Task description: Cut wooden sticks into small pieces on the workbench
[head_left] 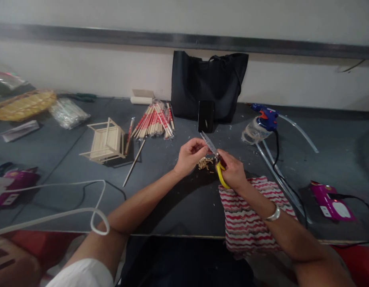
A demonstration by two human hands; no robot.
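Observation:
My right hand is closed around the yellow-handled scissors, whose blades point up and away to the left. Beside the blades, my left hand has thumb and fingertips pinched together; whatever is between them is too small to make out. Below both hands lies a little heap of short cut wooden bits on the dark table. A striped red and white cloth rests under my right forearm. To the left stands a small chair-like frame of pale sticks.
Chopsticks in red-marked wrappers lie left of a black bag, with a phone leaning on it. A blue glue gun, glue sticks and a purple power strip are at right. A white cable loops at left.

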